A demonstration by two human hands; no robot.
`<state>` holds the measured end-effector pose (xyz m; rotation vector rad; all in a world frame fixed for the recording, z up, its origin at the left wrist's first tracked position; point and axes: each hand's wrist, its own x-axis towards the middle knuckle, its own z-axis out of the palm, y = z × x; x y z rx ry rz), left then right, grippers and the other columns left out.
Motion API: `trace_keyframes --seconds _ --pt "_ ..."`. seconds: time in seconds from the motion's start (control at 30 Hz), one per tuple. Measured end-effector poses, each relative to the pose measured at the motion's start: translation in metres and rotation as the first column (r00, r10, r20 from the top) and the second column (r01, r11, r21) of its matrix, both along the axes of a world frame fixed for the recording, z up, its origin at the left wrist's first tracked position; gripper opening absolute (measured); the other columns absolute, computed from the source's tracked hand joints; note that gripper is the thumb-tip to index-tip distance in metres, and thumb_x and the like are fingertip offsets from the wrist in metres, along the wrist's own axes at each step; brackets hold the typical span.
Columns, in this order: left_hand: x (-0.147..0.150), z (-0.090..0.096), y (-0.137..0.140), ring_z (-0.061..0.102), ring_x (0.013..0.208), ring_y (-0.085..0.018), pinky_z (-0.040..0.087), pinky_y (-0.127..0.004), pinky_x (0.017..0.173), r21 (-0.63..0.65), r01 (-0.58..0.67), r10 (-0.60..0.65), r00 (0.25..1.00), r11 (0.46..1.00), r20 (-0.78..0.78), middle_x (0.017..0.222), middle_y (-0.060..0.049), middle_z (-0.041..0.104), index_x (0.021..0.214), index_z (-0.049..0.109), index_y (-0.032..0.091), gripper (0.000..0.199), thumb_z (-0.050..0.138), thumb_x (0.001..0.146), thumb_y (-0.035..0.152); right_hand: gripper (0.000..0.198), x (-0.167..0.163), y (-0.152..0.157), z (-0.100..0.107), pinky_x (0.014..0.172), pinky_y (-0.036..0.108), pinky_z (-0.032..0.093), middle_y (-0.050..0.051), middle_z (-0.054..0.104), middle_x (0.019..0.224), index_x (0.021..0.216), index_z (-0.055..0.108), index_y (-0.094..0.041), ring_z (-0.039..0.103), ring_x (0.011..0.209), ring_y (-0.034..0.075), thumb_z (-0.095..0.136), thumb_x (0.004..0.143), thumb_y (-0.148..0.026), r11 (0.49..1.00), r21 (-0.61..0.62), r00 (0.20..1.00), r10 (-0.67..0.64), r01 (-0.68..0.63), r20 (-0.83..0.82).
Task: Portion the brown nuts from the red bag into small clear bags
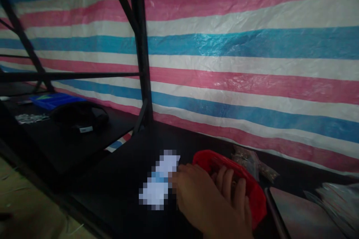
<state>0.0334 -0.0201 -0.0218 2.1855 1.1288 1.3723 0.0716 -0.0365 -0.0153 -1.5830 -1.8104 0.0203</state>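
My left hand (195, 190) is closed, its fingers curled down beside a red plastic basket (256, 198). Its left edge meets a pale, pixelated patch with a blue band (159, 177); what that thing is cannot be made out. Whatever the fingers hold is hidden. Close on its right, my right hand (231, 186) reaches over the basket with bent fingers. A small brownish glint shows between them, too small to name. The basket's dark contents are mostly covered by the hands. Both forearms overlap at the bottom of the view.
Clear bags of small parts (246, 160) lie behind the basket. A flat grey slab (303, 213) and plastic bags (339, 201) are at right. A black post (143, 63) rises behind the black tabletop. Leftward sit a blue tray (56, 101) and a black strapped object (80, 115).
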Motion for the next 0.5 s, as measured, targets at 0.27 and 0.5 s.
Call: trace_keyframes --seconds 0.27,0.5 --pt "0.005 -0.002 0.005 0.063 0.126 -0.028 0.057 -0.051 0.104 -0.099 0.031 -0.034 0.999 0.995 -0.022 0.149 -0.011 0.06 0.134 0.065 0.03 0.034 0.064 0.103 0.042 0.126 0.0 0.005 -0.035 0.093 0.081 0.056 0.001 0.03 0.174 0.169 0.005 -0.051 0.022 0.153 0.061 0.085 0.073 -0.032 0.983 0.097 0.988 -0.157 0.156 -0.005" --pt "-0.008 0.015 0.001 0.066 0.117 -0.023 0.06 -0.044 0.098 -0.132 0.119 -0.128 0.99 0.984 -0.058 0.143 -0.01 0.064 0.126 0.069 0.032 0.024 0.063 0.104 0.039 0.103 0.018 0.002 -0.052 0.095 0.076 0.058 -0.008 0.028 0.173 0.166 0.018 -0.057 0.022 0.156 0.054 0.074 0.085 -0.025 0.985 0.014 0.984 -0.174 0.175 -0.027"
